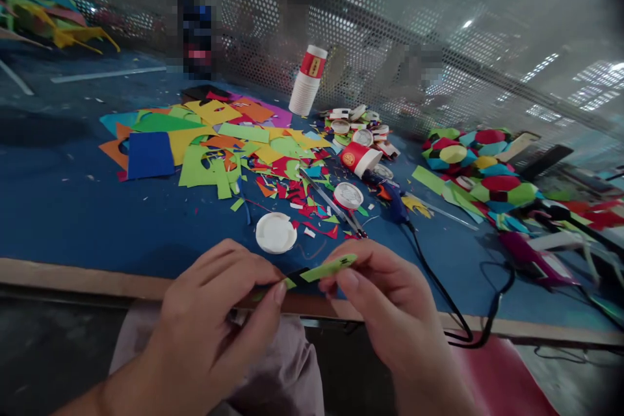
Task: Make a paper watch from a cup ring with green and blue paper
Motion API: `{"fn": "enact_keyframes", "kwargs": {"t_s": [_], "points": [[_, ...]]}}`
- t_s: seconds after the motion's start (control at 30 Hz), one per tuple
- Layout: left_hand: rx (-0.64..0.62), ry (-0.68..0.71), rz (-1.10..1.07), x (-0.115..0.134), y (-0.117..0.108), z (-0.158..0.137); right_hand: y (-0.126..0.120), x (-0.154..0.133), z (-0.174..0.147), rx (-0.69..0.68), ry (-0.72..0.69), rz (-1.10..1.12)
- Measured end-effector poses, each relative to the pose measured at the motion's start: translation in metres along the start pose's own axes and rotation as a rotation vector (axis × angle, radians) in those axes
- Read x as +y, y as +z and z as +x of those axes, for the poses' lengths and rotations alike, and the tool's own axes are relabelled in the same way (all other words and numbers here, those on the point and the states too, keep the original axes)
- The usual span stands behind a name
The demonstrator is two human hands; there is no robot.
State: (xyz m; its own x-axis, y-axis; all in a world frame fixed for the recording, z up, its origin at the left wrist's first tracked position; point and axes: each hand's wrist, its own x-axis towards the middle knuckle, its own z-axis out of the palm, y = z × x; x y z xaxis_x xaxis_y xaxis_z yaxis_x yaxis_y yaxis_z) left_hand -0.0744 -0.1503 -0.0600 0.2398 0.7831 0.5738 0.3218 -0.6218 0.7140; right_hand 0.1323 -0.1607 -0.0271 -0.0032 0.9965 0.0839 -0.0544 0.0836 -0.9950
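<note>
Between my two hands, just over the table's front edge, is a narrow light green paper strip (324, 269) with a black patch across it and a small dark mark near its right end. My left hand (219, 312) pinches its left end between thumb and forefinger. At the right end, the thumb and fingers of my right hand (385, 292) are closed on it. Part of the strip is hidden by my fingers. A white round paper cup bottom (276, 233) lies on the table just beyond my hands.
Coloured paper sheets (151, 155) and scraps cover the table's middle. Scissors (336, 205), a tipped red cup (359, 159) and a blue glue gun (398, 208) with a black cord lie to the right. Stacked paper cups (307, 81) stand behind. Colourful paper shapes (487, 162) lie far right.
</note>
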Motion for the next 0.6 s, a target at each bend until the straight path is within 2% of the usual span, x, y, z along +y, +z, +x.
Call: {"fn": "enact_keyframes", "kwargs": {"t_s": [0.13,0.3,0.43,0.6], "points": [[-0.042,0.068,0.136,-0.009,-0.007,0.003,-0.002,-0.013,0.028,0.090,0.011,-0.113],[-0.141,0.105,0.374,-0.033,-0.035,0.012,-0.010,-0.034,0.069,0.195,0.141,0.064],[-0.270,0.173,0.463,-0.050,-0.043,0.019,-0.009,-0.034,0.085,0.145,0.303,0.064],[-0.273,0.174,0.468,-0.058,-0.048,0.019,0.006,-0.017,0.091,0.035,0.499,-0.016]]}}
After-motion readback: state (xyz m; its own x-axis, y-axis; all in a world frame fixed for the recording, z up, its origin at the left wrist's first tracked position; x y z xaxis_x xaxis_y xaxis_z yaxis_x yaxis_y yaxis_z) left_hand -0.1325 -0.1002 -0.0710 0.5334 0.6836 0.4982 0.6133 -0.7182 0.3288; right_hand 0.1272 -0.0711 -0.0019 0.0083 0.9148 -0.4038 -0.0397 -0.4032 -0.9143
